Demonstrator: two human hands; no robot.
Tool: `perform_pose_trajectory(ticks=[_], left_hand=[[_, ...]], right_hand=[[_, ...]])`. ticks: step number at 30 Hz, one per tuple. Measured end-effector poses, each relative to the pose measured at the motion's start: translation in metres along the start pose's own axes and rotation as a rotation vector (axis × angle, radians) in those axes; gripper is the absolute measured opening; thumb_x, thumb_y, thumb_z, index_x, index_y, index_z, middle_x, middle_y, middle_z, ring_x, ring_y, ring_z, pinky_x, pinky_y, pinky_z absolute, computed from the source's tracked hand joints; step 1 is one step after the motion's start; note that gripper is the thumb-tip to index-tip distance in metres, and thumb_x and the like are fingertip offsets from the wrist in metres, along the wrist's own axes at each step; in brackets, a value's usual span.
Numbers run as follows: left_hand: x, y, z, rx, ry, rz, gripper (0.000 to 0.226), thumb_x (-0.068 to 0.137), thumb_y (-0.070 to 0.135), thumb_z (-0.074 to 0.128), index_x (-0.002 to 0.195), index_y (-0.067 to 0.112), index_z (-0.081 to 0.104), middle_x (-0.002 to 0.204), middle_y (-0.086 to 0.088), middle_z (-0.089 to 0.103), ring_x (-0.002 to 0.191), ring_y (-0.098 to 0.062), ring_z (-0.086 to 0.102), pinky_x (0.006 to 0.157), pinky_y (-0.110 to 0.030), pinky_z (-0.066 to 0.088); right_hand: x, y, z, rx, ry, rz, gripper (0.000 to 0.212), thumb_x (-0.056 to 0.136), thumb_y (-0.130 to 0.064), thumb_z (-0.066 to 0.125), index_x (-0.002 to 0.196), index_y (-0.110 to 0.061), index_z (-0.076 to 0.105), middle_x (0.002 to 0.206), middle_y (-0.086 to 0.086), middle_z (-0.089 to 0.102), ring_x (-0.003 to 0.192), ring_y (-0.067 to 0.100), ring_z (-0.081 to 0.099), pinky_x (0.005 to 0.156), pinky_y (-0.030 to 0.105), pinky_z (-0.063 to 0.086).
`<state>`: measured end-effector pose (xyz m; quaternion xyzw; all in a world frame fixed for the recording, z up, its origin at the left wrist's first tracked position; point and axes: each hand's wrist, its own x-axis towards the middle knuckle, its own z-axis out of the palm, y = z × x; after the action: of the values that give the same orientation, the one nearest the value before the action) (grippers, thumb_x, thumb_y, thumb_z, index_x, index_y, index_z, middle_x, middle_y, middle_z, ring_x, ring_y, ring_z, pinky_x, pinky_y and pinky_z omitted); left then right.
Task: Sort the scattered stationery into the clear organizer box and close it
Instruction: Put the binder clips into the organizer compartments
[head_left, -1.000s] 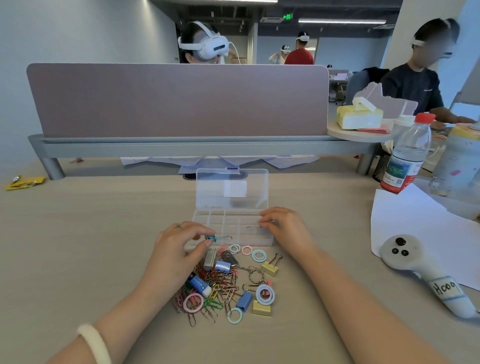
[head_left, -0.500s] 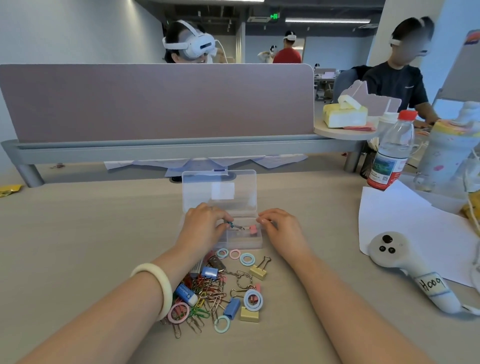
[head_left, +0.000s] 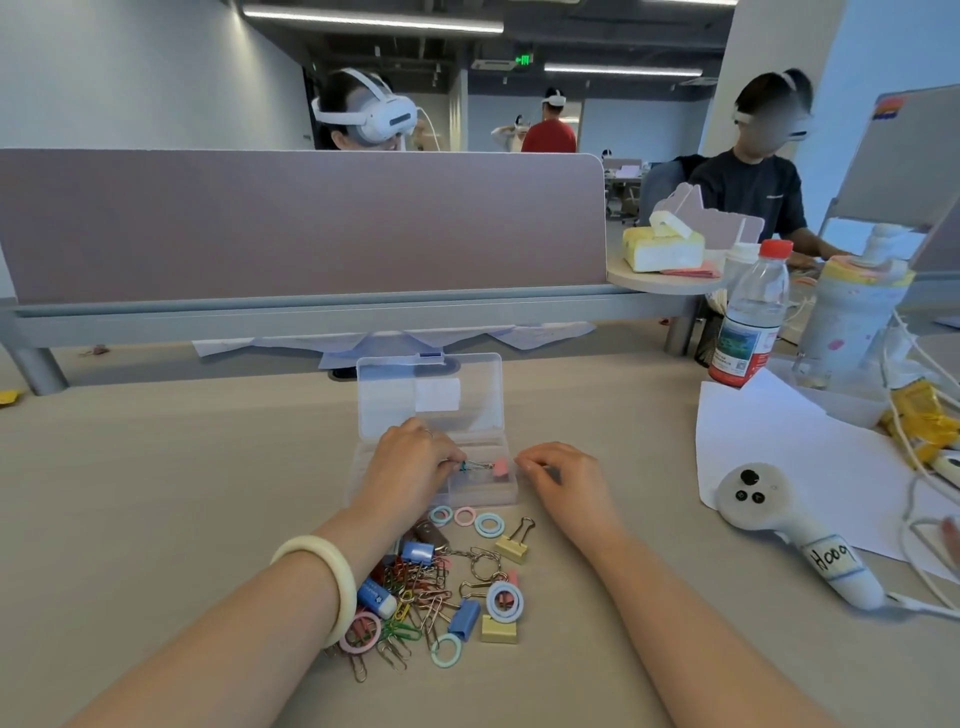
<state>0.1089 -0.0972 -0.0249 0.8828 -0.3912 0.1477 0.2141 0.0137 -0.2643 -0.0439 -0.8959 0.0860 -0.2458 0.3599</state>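
Note:
The clear organizer box (head_left: 470, 499) stands open on the desk, its lid (head_left: 431, 400) upright at the back. My left hand (head_left: 410, 467) is over the box and pinches a small teal binder clip (head_left: 470, 466) above a compartment. A pink binder clip (head_left: 500, 467) lies inside, just right of it. My right hand (head_left: 563, 480) rests with curled fingers at the box's right end. In front of the box lies the scattered stationery (head_left: 441, 587): paper clips, pastel rings, yellow and blue binder clips, a key ring.
A white controller (head_left: 779, 530) labelled by hand lies to the right on a sheet of paper (head_left: 810, 457). A water bottle (head_left: 748, 317) and a pale flask (head_left: 847, 322) stand at the back right. A grey divider (head_left: 301, 228) closes the desk's far side.
My left hand moved from the pile up over the box, carrying the teal binder clip. My right hand stayed by the box's right end.

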Motion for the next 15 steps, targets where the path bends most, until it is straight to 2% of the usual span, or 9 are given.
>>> perform_pose_trajectory(ticks=[2, 4, 8, 10, 15], left_hand=[[0.0, 0.004, -0.001, 0.022, -0.011, 0.017, 0.019, 0.084, 0.019, 0.059, 0.099, 0.019, 0.07, 0.105, 0.003, 0.071, 0.103, -0.024, 0.05, 0.087, -0.035, 0.038], [0.0, 0.004, -0.001, 0.038, -0.014, 0.014, 0.019, 0.085, 0.019, 0.058, 0.099, 0.019, 0.07, 0.106, 0.004, 0.071, 0.104, -0.023, 0.048, 0.088, -0.034, 0.037], [-0.001, 0.001, -0.001, 0.089, -0.078, -0.005, 0.023, 0.087, 0.025, 0.053, 0.104, 0.02, 0.068, 0.117, 0.002, 0.062, 0.114, -0.02, 0.04, 0.094, -0.036, 0.035], [-0.003, 0.003, -0.006, 0.076, -0.089, -0.021, 0.025, 0.089, 0.026, 0.05, 0.106, 0.02, 0.067, 0.121, 0.002, 0.059, 0.116, -0.02, 0.039, 0.096, -0.036, 0.033], [-0.032, 0.009, -0.029, -0.086, 0.025, -0.05, 0.019, 0.087, 0.025, 0.055, 0.099, 0.023, 0.069, 0.112, 0.004, 0.062, 0.11, -0.019, 0.047, 0.091, -0.033, 0.03]], right_hand=[[-0.005, -0.001, -0.002, 0.011, 0.011, 0.014, 0.016, 0.087, -0.012, 0.055, 0.092, -0.009, 0.071, 0.099, 0.006, 0.069, 0.088, 0.012, 0.057, 0.084, 0.02, 0.044], [-0.009, -0.002, -0.003, 0.007, 0.014, 0.028, 0.017, 0.088, -0.012, 0.056, 0.093, -0.009, 0.071, 0.1, 0.006, 0.069, 0.089, 0.012, 0.057, 0.083, 0.018, 0.042], [-0.017, -0.003, -0.008, 0.012, 0.001, 0.038, 0.015, 0.086, -0.011, 0.058, 0.094, -0.01, 0.071, 0.099, 0.005, 0.069, 0.087, 0.009, 0.056, 0.074, 0.002, 0.038], [-0.02, -0.004, -0.013, 0.051, -0.032, 0.051, 0.014, 0.084, -0.012, 0.061, 0.093, -0.012, 0.071, 0.098, 0.002, 0.068, 0.087, 0.007, 0.057, 0.073, -0.002, 0.038], [-0.031, -0.012, -0.026, 0.11, -0.291, 0.034, 0.017, 0.077, -0.015, 0.07, 0.093, -0.02, 0.072, 0.096, -0.002, 0.063, 0.087, 0.004, 0.058, 0.08, 0.009, 0.043]])
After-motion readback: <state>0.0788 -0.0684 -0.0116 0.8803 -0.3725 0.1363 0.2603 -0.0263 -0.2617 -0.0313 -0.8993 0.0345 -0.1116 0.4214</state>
